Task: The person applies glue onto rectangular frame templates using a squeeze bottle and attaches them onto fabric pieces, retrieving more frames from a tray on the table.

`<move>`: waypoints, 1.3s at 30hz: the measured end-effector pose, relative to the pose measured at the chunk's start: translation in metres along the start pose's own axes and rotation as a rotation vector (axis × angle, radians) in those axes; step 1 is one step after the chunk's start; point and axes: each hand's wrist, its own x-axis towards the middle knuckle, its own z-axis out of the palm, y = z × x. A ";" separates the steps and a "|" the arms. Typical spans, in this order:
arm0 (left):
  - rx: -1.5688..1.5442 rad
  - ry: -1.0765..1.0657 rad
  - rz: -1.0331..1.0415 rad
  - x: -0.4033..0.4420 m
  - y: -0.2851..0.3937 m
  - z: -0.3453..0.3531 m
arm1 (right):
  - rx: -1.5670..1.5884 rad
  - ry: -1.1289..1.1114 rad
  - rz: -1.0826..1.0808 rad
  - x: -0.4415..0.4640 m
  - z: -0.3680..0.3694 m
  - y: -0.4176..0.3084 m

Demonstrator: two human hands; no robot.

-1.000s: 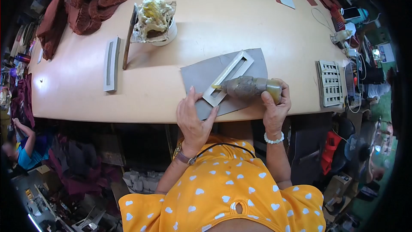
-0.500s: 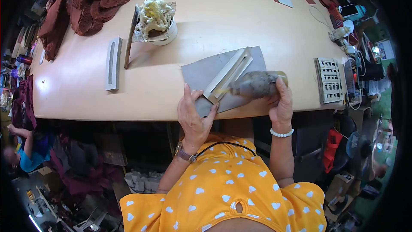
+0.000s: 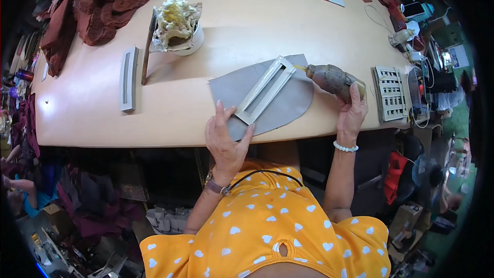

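Note:
A light rectangular frame (image 3: pixel 266 90) with a long slot lies aslant on a piece of grey sheet material (image 3: pixel 293 105). My left hand (image 3: pixel 226 139) grips the frame's lower end, thumb on one side and fingers on the other. In my right hand (image 3: pixel 352 110) is a dark, stained squeeze bottle (image 3: pixel 334 81), tilted so its thin yellow nozzle is at the frame's upper right end. Whether the nozzle touches the frame I cannot tell.
A similar slotted frame (image 3: pixel 128 79) lies at left, near a white tub (image 3: pixel 191 45) topped with crusted yellowish material and a stick (image 3: pixel 147 54). Brown pieces (image 3: pixel 105 5) are heaped at back left. Slotted panels (image 3: pixel 391 94) lie at the right edge. Another person's arm (image 3: pixel 24 188) shows at far left.
The bottle has swung from over the frame's lower part to its upper right end, my right hand moving right and slightly up. My left hand still grips the frame. The view has shifted slightly.

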 end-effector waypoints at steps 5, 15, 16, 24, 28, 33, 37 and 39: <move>-0.007 -0.013 -0.022 0.001 0.001 -0.001 | -0.020 -0.010 -0.039 -0.002 0.008 0.002; 0.012 -0.036 -0.034 0.001 0.002 -0.002 | -0.076 -0.063 -0.103 -0.002 0.007 0.006; 0.015 -0.038 -0.033 0.001 0.002 -0.002 | -0.087 -0.088 -0.099 -0.002 0.004 0.006; 0.002 -0.047 -0.041 0.001 0.003 -0.004 | -0.172 -0.227 -0.061 -0.039 0.011 0.002; -0.058 -0.075 -0.060 0.001 0.001 -0.007 | -0.165 -0.272 -0.019 -0.068 0.020 -0.001; -0.121 -0.096 -0.078 0.000 0.000 -0.010 | -0.173 -0.298 0.039 -0.098 0.026 0.001; -0.126 -0.095 -0.083 0.001 0.001 -0.009 | -0.054 -0.295 0.206 -0.095 0.026 0.001; -0.128 -0.093 -0.085 0.001 0.001 -0.009 | 0.149 -0.187 0.354 -0.081 0.017 0.001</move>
